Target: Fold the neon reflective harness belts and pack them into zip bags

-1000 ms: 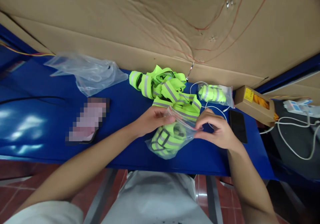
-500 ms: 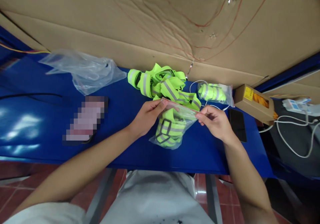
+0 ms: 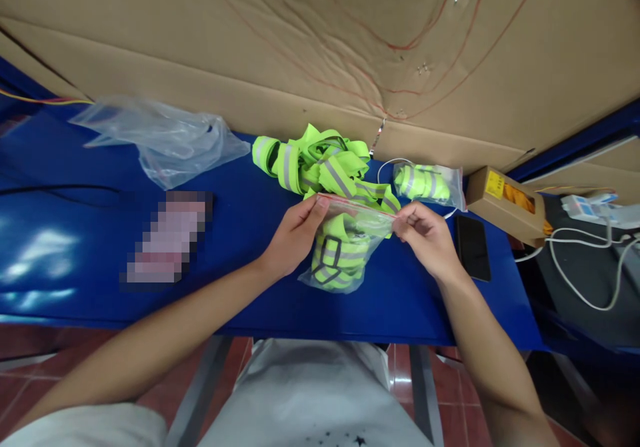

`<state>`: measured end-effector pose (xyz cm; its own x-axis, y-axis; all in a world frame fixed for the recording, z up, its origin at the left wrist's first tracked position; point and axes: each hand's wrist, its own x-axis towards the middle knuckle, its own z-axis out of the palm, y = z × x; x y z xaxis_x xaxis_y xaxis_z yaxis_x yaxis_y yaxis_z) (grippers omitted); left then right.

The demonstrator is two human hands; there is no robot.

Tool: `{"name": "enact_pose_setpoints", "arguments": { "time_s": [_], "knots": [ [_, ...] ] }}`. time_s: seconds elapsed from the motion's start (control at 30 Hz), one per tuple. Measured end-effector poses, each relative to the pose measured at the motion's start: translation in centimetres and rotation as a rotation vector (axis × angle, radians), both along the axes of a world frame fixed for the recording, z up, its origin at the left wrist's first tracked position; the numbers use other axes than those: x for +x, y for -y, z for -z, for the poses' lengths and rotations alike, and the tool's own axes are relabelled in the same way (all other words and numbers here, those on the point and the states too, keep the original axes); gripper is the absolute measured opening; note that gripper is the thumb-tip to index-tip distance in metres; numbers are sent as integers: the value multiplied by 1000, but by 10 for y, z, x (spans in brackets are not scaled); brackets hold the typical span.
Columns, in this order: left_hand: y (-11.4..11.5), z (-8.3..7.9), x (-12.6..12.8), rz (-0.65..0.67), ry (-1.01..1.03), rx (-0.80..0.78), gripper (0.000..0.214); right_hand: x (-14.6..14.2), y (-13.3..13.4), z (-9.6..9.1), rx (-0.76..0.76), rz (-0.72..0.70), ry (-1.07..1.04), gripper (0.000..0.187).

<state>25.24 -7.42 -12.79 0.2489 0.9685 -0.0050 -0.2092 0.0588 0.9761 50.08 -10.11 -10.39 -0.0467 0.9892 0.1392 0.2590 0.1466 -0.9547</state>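
Observation:
A clear zip bag (image 3: 371, 239) with a red seal line holds a folded neon-yellow reflective strap (image 3: 353, 260) with a black buckle showing. My left hand (image 3: 299, 230) pinches the bag's top left corner between thumb and fingers. At the other end of the seal, my right hand (image 3: 425, 237) grips the top right corner. The bag's top edge is stretched between both hands, its filled part low over the table. Just behind it lies a loose heap of reflective straps (image 3: 320, 164), partly covered by the bag and hands.
On the blue table (image 3: 240, 234) lie empty clear bags (image 3: 175, 140) at the back left and a pixelated object (image 3: 167, 237). To the right are another bagged strap (image 3: 423, 182), a black phone (image 3: 473, 247) and a cardboard box (image 3: 507, 204). White cables (image 3: 575, 240) trail beyond the table.
My right hand's fingers have shifted slightly at the bag's corner. Both hands still hold the bag by its top edge; the whole view has drifted a little.

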Motion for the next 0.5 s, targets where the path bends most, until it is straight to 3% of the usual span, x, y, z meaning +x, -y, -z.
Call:
{"name": "enact_pose_setpoints", "arguments": {
  "time_s": [0.5],
  "knots": [
    [10, -7, 4, 47, -134, 130, 45, -8, 4, -4, 21, 5, 77, 10]
  ]
}}
